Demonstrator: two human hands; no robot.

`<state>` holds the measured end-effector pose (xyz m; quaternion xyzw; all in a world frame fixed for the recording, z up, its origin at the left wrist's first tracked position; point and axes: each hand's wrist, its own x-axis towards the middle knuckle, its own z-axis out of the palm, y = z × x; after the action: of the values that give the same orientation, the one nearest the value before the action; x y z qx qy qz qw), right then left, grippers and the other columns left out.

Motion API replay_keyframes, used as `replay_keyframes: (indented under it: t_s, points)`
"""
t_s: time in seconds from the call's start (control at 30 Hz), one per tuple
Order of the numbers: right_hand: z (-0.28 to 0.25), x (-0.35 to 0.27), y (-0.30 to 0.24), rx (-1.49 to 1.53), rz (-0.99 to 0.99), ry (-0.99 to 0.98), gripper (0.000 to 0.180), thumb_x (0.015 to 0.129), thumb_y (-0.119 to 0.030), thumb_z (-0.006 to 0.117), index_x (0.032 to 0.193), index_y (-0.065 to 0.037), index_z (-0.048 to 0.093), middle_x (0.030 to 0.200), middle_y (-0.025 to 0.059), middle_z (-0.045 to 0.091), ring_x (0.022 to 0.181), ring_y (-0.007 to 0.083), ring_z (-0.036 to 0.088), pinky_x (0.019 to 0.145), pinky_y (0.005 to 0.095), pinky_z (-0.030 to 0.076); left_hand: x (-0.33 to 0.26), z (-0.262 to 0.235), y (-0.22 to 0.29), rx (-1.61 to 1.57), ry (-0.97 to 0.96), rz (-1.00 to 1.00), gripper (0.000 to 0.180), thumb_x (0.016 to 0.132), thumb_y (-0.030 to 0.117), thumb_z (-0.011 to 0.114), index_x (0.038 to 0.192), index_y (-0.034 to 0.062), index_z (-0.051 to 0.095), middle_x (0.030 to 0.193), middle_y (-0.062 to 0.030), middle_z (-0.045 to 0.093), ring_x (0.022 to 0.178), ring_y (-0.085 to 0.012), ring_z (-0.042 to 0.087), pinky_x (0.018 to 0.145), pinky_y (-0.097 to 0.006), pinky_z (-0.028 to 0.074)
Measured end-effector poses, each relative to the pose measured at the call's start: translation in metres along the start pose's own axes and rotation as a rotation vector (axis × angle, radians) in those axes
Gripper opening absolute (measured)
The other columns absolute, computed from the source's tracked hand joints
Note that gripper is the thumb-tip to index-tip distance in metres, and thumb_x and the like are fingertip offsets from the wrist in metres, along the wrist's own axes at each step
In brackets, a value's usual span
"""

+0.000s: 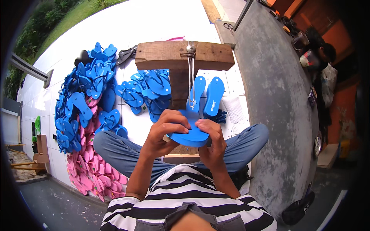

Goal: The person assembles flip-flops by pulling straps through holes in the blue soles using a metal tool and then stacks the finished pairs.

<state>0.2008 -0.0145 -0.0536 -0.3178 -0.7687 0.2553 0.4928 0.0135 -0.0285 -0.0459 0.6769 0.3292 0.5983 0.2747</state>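
Note:
I sit cross-legged on a white tiled floor and hold a blue flip-flop sole [191,135] in front of my chest with both hands. My left hand [166,130] grips its left side with the fingers curled over the top. My right hand [211,138] clasps its right side, thumb on top. Just beyond the sole stands a wooden T-shaped block [181,57] with a metal hook tool [190,77] hanging from its crossbar. Two blue soles [206,96] lean against the post.
A big heap of blue flip-flops [86,88] lies at left, with pink ones [92,169] beneath it. More finished blue pairs [148,90] sit by the post. A grey concrete wall ledge [277,96] runs along the right, with another person [327,54] beyond it.

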Motion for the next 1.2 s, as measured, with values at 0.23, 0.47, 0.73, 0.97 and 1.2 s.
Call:
replay_keyframes:
  t_s: [0.23,0.47,0.73,0.97,1.2]
  points:
    - [0.0,0.047,-0.002,0.031,-0.183,0.088,0.039,0.078,0.005,0.071,0.114,-0.004,0.06,0.111,0.0126,0.066,0.105,0.0327,0.066,0.09,0.0424,0.054,0.032,-0.006,-0.007,0.085,0.165,0.242,0.042,0.062,0.004,0.083,0.098,0.0084,0.063,0.095,-0.0111,0.061,0.084,-0.0253,0.059,0.078,-0.038,0.045]
    - [0.0,0.062,0.003,-0.016,-0.137,0.123,0.042,0.08,0.001,0.074,0.12,-0.004,0.061,0.112,0.013,0.065,0.102,0.0312,0.066,0.088,0.0406,0.054,0.052,-0.001,-0.009,0.071,0.25,0.185,0.038,0.07,0.001,0.08,0.102,0.0051,0.06,0.095,-0.0112,0.06,0.085,-0.0229,0.06,0.075,-0.033,0.049]
    - [0.001,0.074,-0.019,-0.057,0.144,0.178,0.051,0.083,-0.007,0.077,0.131,-0.007,0.062,0.106,0.0103,0.05,0.088,0.0194,0.054,0.076,0.0311,0.048,0.071,0.003,0.03,0.168,0.37,-0.279,0.043,0.072,0.012,0.085,0.105,0.0056,0.058,0.127,-0.0131,0.047,0.111,-0.0222,0.048,0.095,-0.035,0.041]
    - [0.042,0.12,0.037,0.028,0.173,0.515,0.037,0.077,-0.013,0.084,0.1,-0.007,0.056,0.078,0.0009,0.044,0.067,0.0109,0.043,0.06,0.027,0.038,0.114,-0.004,-0.014,0.898,0.518,-0.089,0.049,0.072,0.024,0.086,0.111,0.0117,0.059,0.15,-0.0169,0.032,0.141,-0.0372,0.023,0.11,-0.049,0.022]
    - [0.052,0.068,0.152,-0.147,0.235,0.439,0.031,0.089,-0.023,0.072,0.099,-0.003,0.052,0.092,0.0074,0.055,0.086,0.0209,0.053,0.074,0.0356,0.044,0.077,-0.004,-0.032,0.82,0.581,0.02,0.047,0.086,0.019,0.073,0.125,0.0088,0.05,0.147,-0.019,0.035,0.137,-0.0369,0.029,0.109,-0.048,0.023]
